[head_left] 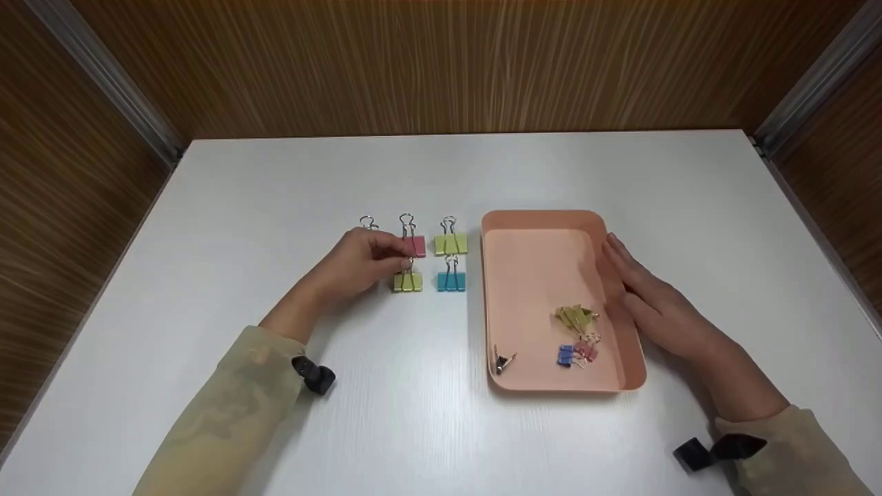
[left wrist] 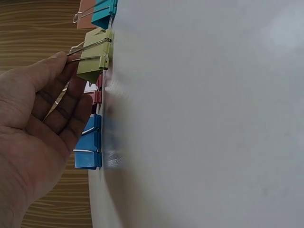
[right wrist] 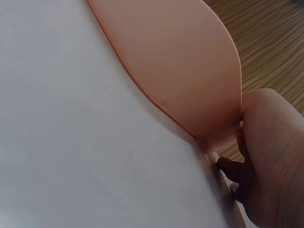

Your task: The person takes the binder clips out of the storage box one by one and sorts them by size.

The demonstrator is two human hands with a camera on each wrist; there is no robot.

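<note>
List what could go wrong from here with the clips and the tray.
The left hand works in a tight grid of clips; pulling one may knock its neighbours out of line. The right hand only rests flat against the tray, so a bump could slide it. The left hand also hides some clips from the head view.

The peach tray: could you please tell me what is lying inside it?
Inside the peach tray lie an olive clip, a small blue clip, a small pink clip and a dark clip. The right hand rests against its right wall, whose inner foot is hidden.
</note>
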